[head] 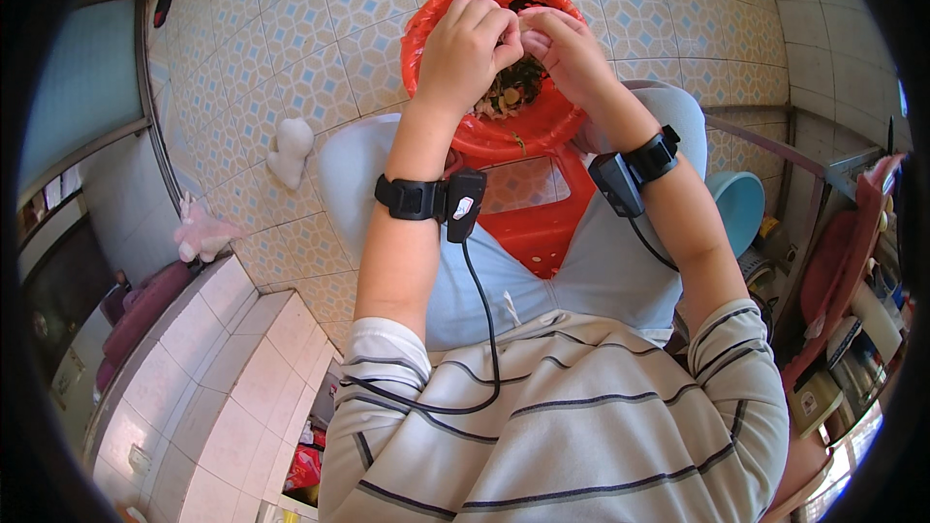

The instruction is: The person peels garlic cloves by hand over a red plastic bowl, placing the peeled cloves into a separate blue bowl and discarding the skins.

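Observation:
Over a bin lined with a red plastic bag (501, 136), my left hand (472, 43) and my right hand (567, 51) meet with bent fingers. The fingertips come together near the bin's far side; a small pale thing seems pinched between them, too hidden to name. Below the hands, the bin holds dark leafy scraps and pale bits of food waste (508, 96). The bin stands between my knees, just beyond a red plastic stool (523, 236). Each forearm wears a black strap with a small device and cable.
A white plush-like object (292, 152) lies on the patterned tile floor (290, 51), left of my knee. A pink and white soft toy (202, 231) sits by the tiled ledge (240, 370). At right are a blue basin (737, 211) and a metal-framed rack (770, 118) with kitchen items.

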### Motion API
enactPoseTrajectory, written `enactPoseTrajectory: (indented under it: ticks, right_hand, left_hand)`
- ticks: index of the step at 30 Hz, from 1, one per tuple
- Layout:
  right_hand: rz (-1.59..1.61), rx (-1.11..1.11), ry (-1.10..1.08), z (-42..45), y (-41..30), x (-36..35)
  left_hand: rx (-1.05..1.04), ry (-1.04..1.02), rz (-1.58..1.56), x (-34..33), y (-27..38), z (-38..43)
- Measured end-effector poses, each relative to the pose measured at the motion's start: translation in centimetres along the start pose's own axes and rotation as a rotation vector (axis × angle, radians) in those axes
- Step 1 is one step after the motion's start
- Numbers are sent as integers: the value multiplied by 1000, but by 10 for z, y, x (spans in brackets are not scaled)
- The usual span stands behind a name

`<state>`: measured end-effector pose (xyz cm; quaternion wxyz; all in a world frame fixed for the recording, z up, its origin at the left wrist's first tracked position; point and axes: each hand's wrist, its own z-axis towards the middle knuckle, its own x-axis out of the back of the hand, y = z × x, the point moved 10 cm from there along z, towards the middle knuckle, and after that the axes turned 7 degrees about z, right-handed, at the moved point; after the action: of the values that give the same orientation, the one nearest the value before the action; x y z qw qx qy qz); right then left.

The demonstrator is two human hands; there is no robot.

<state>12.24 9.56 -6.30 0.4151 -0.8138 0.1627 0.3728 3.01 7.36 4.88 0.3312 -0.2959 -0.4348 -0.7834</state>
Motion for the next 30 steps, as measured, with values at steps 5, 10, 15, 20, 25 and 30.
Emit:
enactPoseTrajectory:
  ticks: [5, 10, 15, 20, 25, 30]
  right_hand:
    - [2, 125, 89, 2, -19, 4]
    - [-15, 79, 30, 1, -15, -1]
    - [-53, 74, -58, 1, -12, -6]
    - [-197, 75, -20, -4, -13, -11]
    - [-383, 70, -25, -6, -14, -11]
    - [-459, 82, -62, -12, -20, -22]
  left_hand:
    - [52, -42, -67, -4, -6, -5]
    - [295, -69, -303, -16, -30, -10]
    - [353, -11, -371, -8, -37, -10]
    - [577, -9, -587, -17, -51, -19]
    - [562, -19, -700, -26, -59, -24]
    - [581, -9, -738, -25, -56, -24]
